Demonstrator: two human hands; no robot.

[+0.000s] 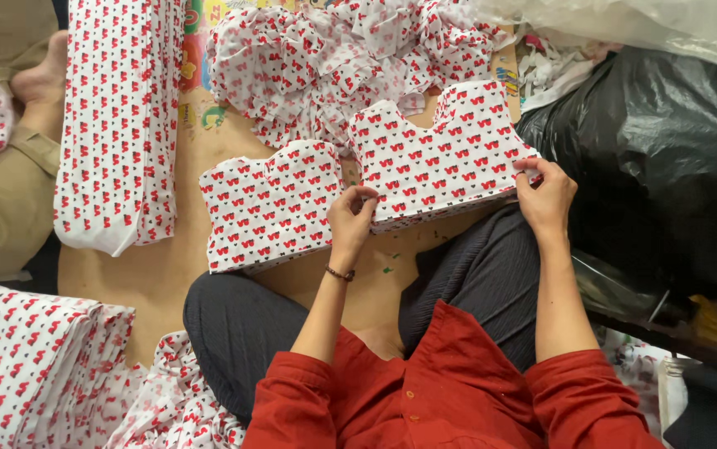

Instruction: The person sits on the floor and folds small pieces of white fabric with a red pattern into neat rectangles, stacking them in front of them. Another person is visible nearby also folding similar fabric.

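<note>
Stack of cut fabric pieces (441,158), white with small red heart print, shaped with a scooped neckline and shoulder tabs at its far edge; lies at centre right, its near edge over the seated person's dark trousers (491,274). Left hand (352,218): fingers curled closed, pinching the near left corner of this stack; a dark bracelet (341,273) on the wrist. Right hand (546,196): fingers closed on the stack's right edge, thumb on top. Second stack of cut pieces (268,206), same print and shape, just left of the first and touching or nearly touching it; which one, the view does not settle. It rests on a tan floor surface (146,278). Loose heap of the same fabric (333,58), crumpled, far of both stacks. Long folded bundle of printed cloth (117,116), far left, running near to far. Further folded pile (26,357), near left corner, with loose cloth spilling beside it. Black plastic bag (657,158), right, near the right hand; clear plastic sheeting (649,21) above it at far right. Another person's foot and khaki trouser leg (9,166) at the left edge. Red shirt sleeves (450,399), near centre, belonging to the wearer.
</note>
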